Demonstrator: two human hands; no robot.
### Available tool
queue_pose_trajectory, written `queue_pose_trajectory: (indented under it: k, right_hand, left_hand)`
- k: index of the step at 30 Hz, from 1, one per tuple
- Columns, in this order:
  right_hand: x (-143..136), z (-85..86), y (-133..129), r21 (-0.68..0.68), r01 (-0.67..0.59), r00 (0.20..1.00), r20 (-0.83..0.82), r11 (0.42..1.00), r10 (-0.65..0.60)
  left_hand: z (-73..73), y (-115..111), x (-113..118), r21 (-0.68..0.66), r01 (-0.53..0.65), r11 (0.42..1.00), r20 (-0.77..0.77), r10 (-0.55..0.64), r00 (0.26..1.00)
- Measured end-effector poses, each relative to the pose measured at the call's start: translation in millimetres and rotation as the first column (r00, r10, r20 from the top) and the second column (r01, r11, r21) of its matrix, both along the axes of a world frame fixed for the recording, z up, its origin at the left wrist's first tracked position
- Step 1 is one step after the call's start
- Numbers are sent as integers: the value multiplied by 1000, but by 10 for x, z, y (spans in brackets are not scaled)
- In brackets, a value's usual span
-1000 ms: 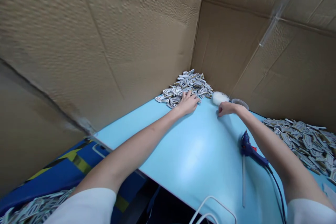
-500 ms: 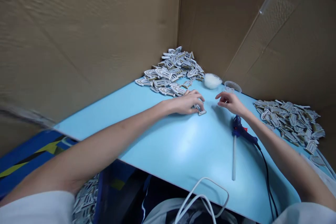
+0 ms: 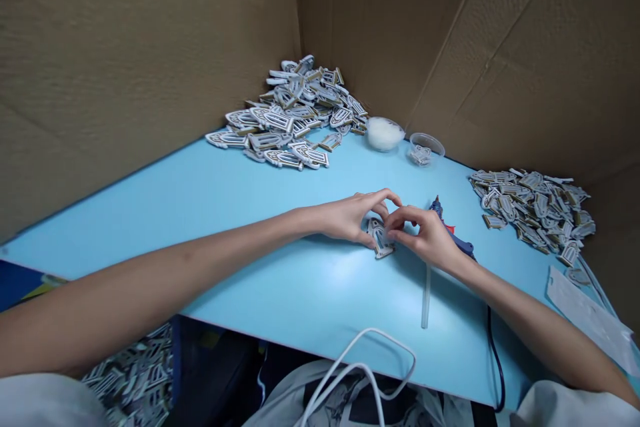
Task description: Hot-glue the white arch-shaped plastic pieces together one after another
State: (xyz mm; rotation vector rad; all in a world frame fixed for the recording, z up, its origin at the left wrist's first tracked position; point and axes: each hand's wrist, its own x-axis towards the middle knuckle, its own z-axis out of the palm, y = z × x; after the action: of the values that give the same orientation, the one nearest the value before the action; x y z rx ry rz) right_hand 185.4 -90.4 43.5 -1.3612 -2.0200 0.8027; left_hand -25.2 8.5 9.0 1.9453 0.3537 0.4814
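In the middle of the table, a small white and gold arched, window-shaped piece (image 3: 383,240) lies with its flat end towards me. My left hand (image 3: 350,217) grips it by the left edge, thumb in front and fingers curled behind. Over its right side, my right hand (image 3: 423,233) is closed in a pinch, fingertips close to the piece. Whatever is between those fingertips is too small to make out. Partly behind the right hand and wrist lies a dark blue glue gun (image 3: 460,243) with a red trigger, and a clear glue stick (image 3: 426,297) sticks out of it.
Similar pieces form a large pile (image 3: 300,107) at the back and another pile (image 3: 540,210) at the right. Two clear tubs (image 3: 385,133) stand near the cardboard wall (image 3: 380,27). A white cable (image 3: 367,367) loops over the table's front edge. More pieces fill a bin (image 3: 175,360) below left.
My right hand has come left and down to the piece, its fingers now pinched. My left hand still holds the piece, now farther from the back pile. The camera view has shifted.
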Motion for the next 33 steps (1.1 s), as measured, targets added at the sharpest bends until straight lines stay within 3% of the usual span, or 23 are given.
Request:
queue_pose_trajectory:
  k: [9, 15, 19, 23, 26, 28, 30, 31, 33]
  right_hand:
    - [-19, -71, 69, 35, -78, 996, 39, 996, 77]
    - [-2, -162, 71, 234, -169, 983, 114, 957, 146]
    - [-26, -255, 69, 273, -185, 973, 186, 944, 137]
    - [-15, -73, -6, 272, -165, 948, 308, 948, 76]
    - [166, 194, -157, 290, -84, 837, 540, 953, -90]
    - [365, 307, -279, 284, 18, 653, 723, 959, -227]
    - [562, 305, -382, 225, 125, 479, 839, 966, -258]
    - [642, 261, -418, 187, 161, 436, 867, 969, -240]
    - [746, 118, -453, 139, 201, 436, 874, 970, -216]
  left_hand:
    - [-24, 36, -22, 117, 84, 990, -91, -73, 993]
    - [-31, 39, -34, 150, 81, 985, -107, -66, 992]
    - [-24, 31, -35, 167, 66, 984, -84, -52, 995]
    - [-1, 27, -53, 210, 60, 976, -71, -46, 996]
    - [36, 25, -83, 231, 97, 968, -81, -80, 993]
    - [51, 22, -92, 239, 114, 964, -85, -96, 992]
    - [46, 14, -84, 256, 91, 962, -80, -73, 994]
    - [38, 7, -74, 268, 69, 961, -78, -50, 996]
    - [17, -6, -50, 301, 24, 953, -84, 1, 996]
